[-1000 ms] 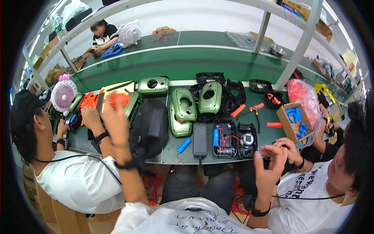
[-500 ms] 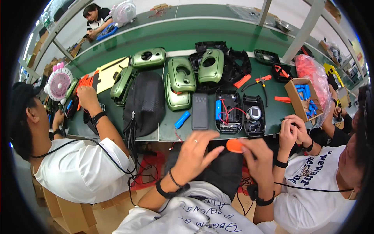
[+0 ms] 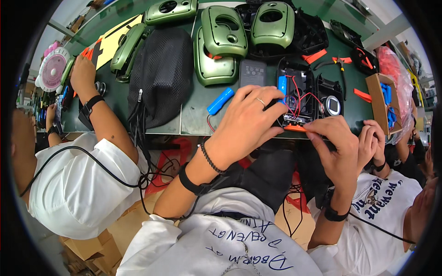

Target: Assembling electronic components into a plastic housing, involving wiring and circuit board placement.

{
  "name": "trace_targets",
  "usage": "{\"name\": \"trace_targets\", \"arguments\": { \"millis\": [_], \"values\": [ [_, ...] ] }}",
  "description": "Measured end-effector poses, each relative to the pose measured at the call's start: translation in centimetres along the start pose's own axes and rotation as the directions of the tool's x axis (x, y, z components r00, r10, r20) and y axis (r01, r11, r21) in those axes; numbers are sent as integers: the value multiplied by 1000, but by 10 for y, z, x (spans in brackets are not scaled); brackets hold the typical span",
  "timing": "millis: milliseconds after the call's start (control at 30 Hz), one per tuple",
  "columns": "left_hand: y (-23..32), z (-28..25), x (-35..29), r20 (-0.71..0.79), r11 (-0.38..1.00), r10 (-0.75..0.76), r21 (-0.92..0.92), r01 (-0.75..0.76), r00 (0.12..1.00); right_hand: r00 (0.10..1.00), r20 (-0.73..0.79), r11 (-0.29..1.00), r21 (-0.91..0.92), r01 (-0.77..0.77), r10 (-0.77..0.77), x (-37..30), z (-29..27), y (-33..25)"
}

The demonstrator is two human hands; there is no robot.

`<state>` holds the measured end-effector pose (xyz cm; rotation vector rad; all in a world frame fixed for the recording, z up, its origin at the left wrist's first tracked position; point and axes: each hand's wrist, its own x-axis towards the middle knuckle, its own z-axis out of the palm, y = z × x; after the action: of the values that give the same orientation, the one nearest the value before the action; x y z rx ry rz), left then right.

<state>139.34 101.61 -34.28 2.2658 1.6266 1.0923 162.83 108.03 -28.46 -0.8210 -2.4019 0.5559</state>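
Note:
My right hand (image 3: 335,140) pinches an orange plastic piece (image 3: 295,128) with thumb and forefinger. That piece lies against the near edge of an open black plastic housing (image 3: 309,76). Inside the housing are a blue cylindrical battery (image 3: 282,84), red wires (image 3: 298,99) and a small board. My left hand (image 3: 246,119) curls its fingers over the housing's left side, covering part of it. The other black half (image 3: 324,83), with a round gauge-like display (image 3: 332,106), lies just right of it, joined by wire. A loose blue battery (image 3: 221,101) rests left of my left hand.
Green shells (image 3: 224,34) and a grey rectangular pack (image 3: 252,72) lie beyond my hands. A black mesh bag (image 3: 161,78) is at left. Pliers (image 3: 342,69) and a cardboard box of blue batteries (image 3: 378,96) sit at right. People sit close on both sides.
Both hands have moved forward from the table's front edge to the housing. The orange piece has come down onto its near edge. The view has shifted closer to the table.

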Motion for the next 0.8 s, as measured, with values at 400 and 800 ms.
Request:
{"name": "trace_targets", "arguments": {
  "millis": [400,800],
  "values": [
    [-10,5,-6,-51,999,40,-26,-41,998,998,-45,999,-7,-47,46,-8,10,6],
    [-10,5,-5,-60,999,39,-10,-40,997,999,-33,1000,-12,-18,17,-9,10,8]
  ]
}}
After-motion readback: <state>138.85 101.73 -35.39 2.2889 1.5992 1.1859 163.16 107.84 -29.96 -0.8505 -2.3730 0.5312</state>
